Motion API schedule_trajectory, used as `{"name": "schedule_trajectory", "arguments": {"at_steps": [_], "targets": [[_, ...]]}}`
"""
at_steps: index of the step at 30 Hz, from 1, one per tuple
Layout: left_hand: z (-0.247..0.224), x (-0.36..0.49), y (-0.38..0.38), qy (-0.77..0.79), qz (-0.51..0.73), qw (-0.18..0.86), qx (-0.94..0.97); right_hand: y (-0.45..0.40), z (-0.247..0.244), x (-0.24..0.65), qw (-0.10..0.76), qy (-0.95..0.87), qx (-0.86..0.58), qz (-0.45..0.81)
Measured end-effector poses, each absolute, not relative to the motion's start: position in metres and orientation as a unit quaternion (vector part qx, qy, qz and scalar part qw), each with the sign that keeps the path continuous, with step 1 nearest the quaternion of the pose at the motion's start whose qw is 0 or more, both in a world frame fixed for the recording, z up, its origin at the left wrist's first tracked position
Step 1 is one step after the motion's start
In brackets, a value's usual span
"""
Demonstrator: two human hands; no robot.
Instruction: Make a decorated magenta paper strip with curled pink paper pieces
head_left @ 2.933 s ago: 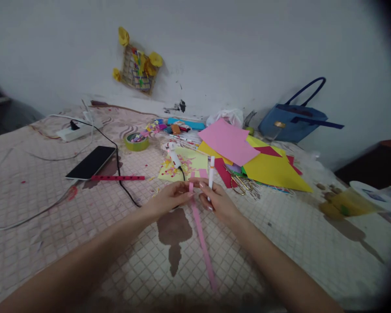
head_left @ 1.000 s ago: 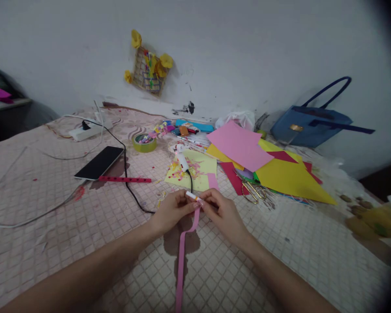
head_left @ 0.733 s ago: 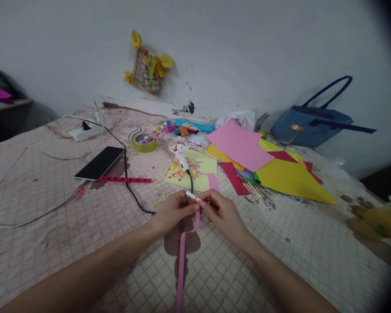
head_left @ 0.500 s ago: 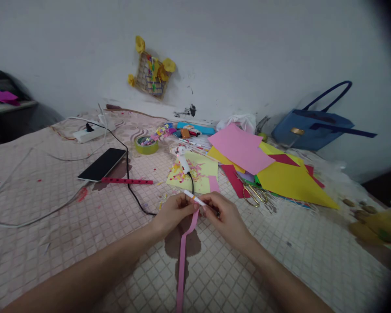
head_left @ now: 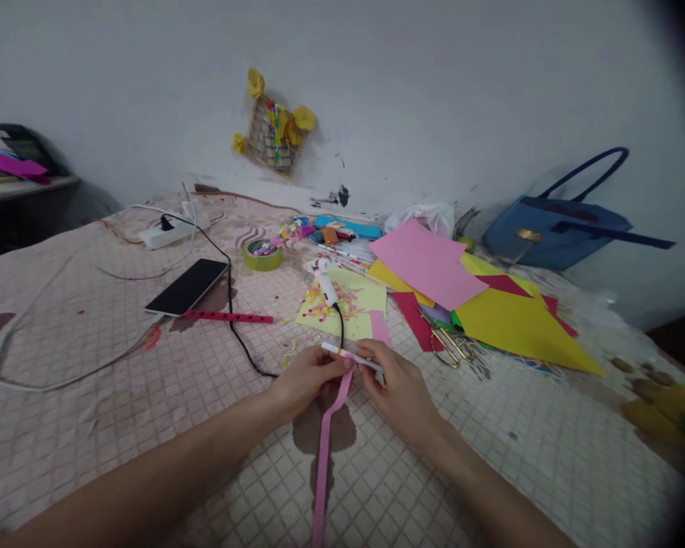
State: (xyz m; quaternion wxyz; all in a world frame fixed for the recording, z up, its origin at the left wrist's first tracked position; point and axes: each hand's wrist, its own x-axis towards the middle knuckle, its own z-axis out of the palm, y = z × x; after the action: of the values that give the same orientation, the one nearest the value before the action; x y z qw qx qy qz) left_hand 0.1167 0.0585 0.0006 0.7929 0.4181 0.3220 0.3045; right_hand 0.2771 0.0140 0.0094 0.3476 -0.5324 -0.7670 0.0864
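A white stick with an orange band (head_left: 334,348) lies across the fingertips of both hands. My left hand (head_left: 311,374) pinches the upper end of a long pink paper strip (head_left: 323,457) against the stick. The strip hangs down toward the bottom of the view. My right hand (head_left: 396,377) has its fingers closed round the right part of the stick. Just beyond the hands, a white glue gun (head_left: 327,291) with a black cord rests on a pale yellow sheet (head_left: 357,329) strewn with small paper bits.
Gold-handled scissors (head_left: 454,346) and coloured sheets (head_left: 428,262) lie at the right, before a blue bag (head_left: 559,228). To the left are a phone (head_left: 188,288), a red punched strip (head_left: 234,317), green tape (head_left: 262,257) and a power strip (head_left: 168,233) with cables.
The view has shifted slightly. The stick now lies flatter, and the fingers of my right hand have moved along it, showing more of its right end.
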Motion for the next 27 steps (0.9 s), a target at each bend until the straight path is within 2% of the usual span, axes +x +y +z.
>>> {"name": "schedule_trajectory", "arguments": {"at_steps": [6,11,17,24,27], "targets": [[-0.0003,0.1166,0.0593,0.311,0.313,0.798,0.409,0.0131,0.0120,0.2761,0.300,-0.808,-0.506,0.035],[-0.0014,0.1158,0.0593,0.299,0.323,0.794,0.419,0.0137,0.0107,0.2769,0.313,-0.799,-0.511,0.048],[-0.0033,0.1153,0.0619,0.311,0.351,0.786,0.402,0.0161,0.0163,0.2771,0.377,-0.748,-0.526,0.147],[-0.0014,0.1161,0.0607,0.302,0.347,0.792,0.402,0.0215,0.0167,0.2796,0.467,-0.604,-0.515,0.389],[-0.0014,0.1157,0.0605,0.324,0.354,0.772,0.416,0.0231,0.0138,0.2778,0.531,-0.542,-0.497,0.421]]}}
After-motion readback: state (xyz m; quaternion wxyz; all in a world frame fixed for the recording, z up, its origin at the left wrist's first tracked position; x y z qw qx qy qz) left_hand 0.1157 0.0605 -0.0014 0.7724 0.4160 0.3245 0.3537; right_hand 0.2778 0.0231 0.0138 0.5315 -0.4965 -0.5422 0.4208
